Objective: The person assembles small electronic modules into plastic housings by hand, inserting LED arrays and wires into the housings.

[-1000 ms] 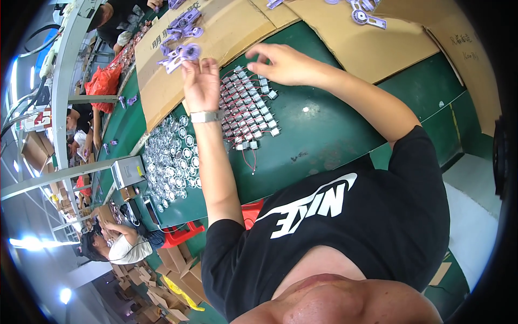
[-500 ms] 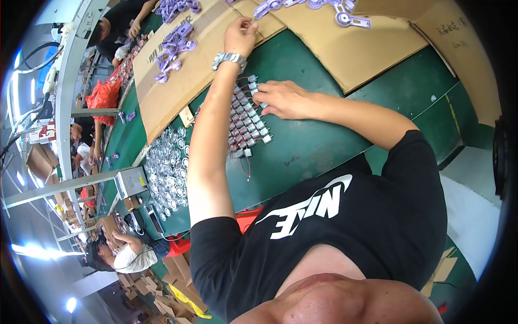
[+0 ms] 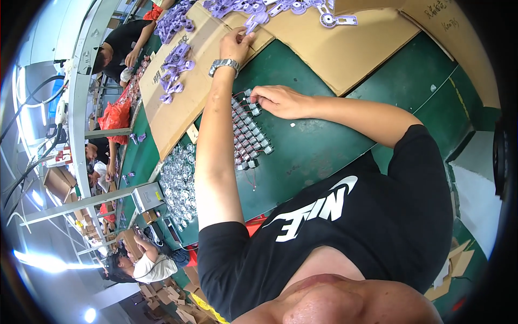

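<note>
purple plastic part (image 3: 251, 22) (flat, ringed), left hand (image 3: 236, 44)

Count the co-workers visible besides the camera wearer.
3: a co-worker in a black shirt at upper left, a second co-worker at the left edge, partly hidden, a co-worker in a white shirt at lower left. Others may be hidden.

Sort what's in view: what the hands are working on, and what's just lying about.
In hand: left hand at purple plastic part; right hand at rows of small grey parts.
Lying about: pile of clear round parts; purple pieces on cardboard; grey box; red bag.
</note>
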Tool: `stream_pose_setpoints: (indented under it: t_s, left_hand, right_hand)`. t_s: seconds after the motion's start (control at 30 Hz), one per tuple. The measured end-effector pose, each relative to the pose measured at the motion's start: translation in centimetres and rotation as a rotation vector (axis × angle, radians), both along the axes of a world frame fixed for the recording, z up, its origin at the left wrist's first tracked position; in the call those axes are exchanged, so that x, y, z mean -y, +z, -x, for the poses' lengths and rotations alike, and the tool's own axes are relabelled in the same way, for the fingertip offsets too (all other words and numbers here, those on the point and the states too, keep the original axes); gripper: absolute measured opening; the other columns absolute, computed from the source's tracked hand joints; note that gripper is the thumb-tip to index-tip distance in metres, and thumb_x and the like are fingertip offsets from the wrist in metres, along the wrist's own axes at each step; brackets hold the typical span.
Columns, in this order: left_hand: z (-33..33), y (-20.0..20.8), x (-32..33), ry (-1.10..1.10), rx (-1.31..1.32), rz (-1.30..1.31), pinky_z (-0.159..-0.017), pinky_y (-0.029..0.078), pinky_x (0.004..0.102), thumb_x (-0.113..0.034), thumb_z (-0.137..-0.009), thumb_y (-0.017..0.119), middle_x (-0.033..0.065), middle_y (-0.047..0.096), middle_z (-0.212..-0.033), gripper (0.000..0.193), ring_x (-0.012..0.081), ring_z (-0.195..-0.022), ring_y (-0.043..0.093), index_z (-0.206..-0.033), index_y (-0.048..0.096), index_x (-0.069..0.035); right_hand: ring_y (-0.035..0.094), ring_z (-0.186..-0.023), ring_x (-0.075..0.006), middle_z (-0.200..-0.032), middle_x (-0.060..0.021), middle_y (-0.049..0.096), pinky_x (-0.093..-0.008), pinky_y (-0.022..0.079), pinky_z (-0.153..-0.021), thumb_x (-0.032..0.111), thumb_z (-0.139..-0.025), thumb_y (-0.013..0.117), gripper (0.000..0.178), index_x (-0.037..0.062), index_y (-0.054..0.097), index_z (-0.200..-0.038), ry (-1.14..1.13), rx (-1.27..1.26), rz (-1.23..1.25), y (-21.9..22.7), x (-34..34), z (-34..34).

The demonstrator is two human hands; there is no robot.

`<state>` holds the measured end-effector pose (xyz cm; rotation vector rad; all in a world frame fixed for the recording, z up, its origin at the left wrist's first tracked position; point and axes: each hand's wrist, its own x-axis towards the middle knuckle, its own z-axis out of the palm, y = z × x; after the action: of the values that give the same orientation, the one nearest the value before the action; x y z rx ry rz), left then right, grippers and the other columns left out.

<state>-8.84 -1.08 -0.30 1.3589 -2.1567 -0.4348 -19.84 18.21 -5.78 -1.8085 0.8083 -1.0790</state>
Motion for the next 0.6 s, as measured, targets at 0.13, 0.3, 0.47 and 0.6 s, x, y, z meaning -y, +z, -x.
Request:
stream_pose_setpoints:
  t_s: [0.13,0.3,0.47,0.6]
  left_hand:
    - [-0.3,-0.4,0.4,-0.071,0.011,-0.054,-0.076,0.057,0.0367,-0.032,-0.082,0.084,0.0137,0.076,-0.086,0.037,0.0240,-0.077,0.072,-0.104,0.076,-0.003]
    - [0.0,-0.6,-0.1,-0.007,-0.087,-0.269,-0.067,0.054,0.0291,-0.028,-0.086,0.084,0.0044,0.072,-0.092,0.036,0.0127,-0.075,0.064,-0.106,0.072,0.000]
    - [-1.3,0.7,-1.9,-0.005,-0.262,-0.377,-0.071,0.055,0.0279,-0.021,-0.084,0.086,0.0054,0.073,-0.094,0.035,0.0126,-0.079,0.066,-0.106,0.071,0.001]
    - [-4.8,1.4,-4.8,-0.014,-0.483,-0.341,-0.076,0.057,0.0248,-0.009,-0.085,0.083,0.0073,0.074,-0.098,0.033,0.0123,-0.085,0.069,-0.112,0.069,0.003]
  right_hand:
    - [0.063,-0.100,-0.0348,-0.092,-0.0160,0.063,-0.0460,0.047,-0.085,0.024,-0.106,0.051,0.021,0.0050,0.058,-0.111,-0.073,0.036,0.119,0.5,0.3,-0.2]
    - [0.066,-0.087,-0.0293,-0.090,-0.0128,0.063,-0.0411,0.052,-0.078,0.028,-0.105,0.056,0.029,0.0019,0.065,-0.099,-0.078,-0.010,-0.041,1.8,-0.2,0.3]
    - [0.064,-0.058,-0.0129,-0.087,-0.0087,0.070,-0.0297,0.051,-0.053,0.023,-0.097,0.070,0.023,0.0007,0.074,-0.101,-0.039,0.182,-0.204,1.0,0.2,0.1]
    - [0.065,-0.067,-0.0113,-0.083,-0.0057,0.072,-0.0272,0.054,-0.058,0.018,-0.095,0.073,0.017,0.0021,0.077,-0.100,-0.079,0.098,-0.225,1.7,0.6,1.0]
